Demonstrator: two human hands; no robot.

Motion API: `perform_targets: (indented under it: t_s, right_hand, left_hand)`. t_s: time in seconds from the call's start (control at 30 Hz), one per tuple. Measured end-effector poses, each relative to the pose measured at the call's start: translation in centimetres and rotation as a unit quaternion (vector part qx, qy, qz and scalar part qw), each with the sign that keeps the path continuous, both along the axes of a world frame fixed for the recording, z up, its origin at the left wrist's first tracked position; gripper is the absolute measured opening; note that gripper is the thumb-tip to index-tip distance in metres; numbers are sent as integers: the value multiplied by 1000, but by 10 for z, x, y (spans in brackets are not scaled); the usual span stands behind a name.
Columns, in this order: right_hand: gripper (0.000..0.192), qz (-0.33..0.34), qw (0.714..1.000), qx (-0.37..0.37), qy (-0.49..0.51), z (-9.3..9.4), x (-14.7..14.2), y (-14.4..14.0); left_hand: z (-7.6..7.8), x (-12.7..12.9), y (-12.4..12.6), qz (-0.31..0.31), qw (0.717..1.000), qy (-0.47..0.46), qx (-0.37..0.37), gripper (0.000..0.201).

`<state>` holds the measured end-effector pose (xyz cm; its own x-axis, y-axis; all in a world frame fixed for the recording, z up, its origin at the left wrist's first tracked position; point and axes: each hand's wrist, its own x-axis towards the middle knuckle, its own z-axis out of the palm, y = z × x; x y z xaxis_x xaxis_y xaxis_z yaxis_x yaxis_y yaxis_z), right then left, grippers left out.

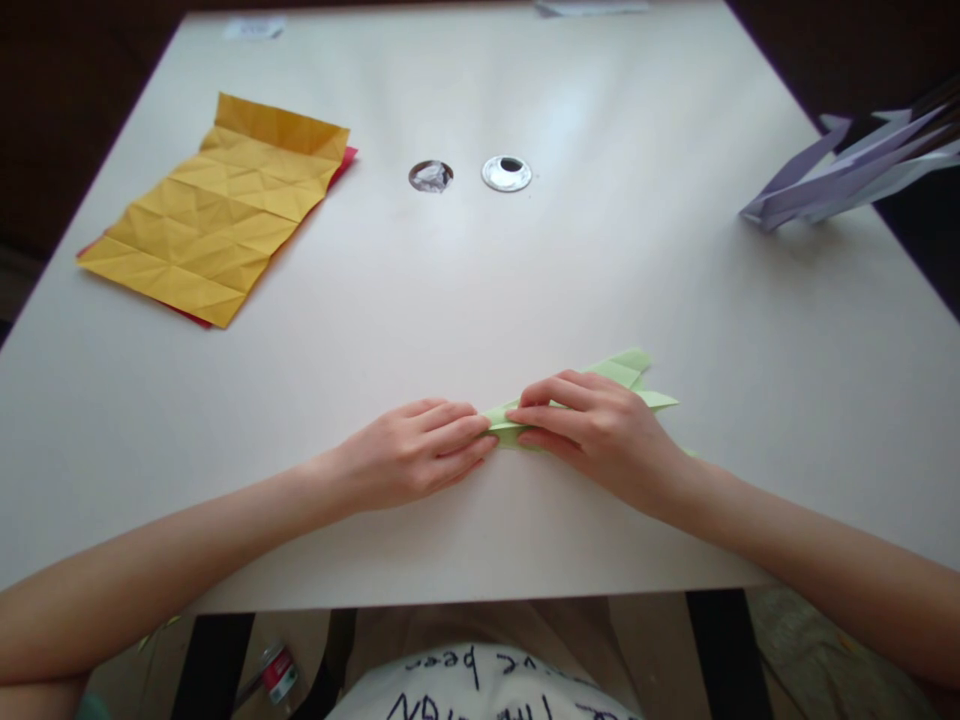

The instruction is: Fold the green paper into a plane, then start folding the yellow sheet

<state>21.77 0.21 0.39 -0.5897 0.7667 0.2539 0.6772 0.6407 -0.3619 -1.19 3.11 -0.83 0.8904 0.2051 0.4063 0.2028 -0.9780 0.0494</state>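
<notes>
White table (480,300), near edge: a folded pale green paper strip (626,372) lies under my hands.
My left hand (409,455) and right hand (600,430) press closed fingertips on it; firm, even pressure should sharpen the crease.

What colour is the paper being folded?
Pale green: the folded paper under both hands, seen in the head view.

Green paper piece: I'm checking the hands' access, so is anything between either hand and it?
Nothing visible. The left hand and right hand both already press on the green folded paper, flat on the table.
</notes>
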Motion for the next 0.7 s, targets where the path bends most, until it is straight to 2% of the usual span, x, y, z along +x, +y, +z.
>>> perform_targets:
  t_s: [0.33, 0.7]
  right_hand:
    - [13, -2, 1000, 14, 1, 1, -2, 0]
    - [15, -11, 999, 46, -10, 1, -10, -3]
  left_hand:
    - [1, 2, 2, 2, 1000, 16, -26, 22]
    - [2, 3, 1, -9, 1000, 6, 23, 21]
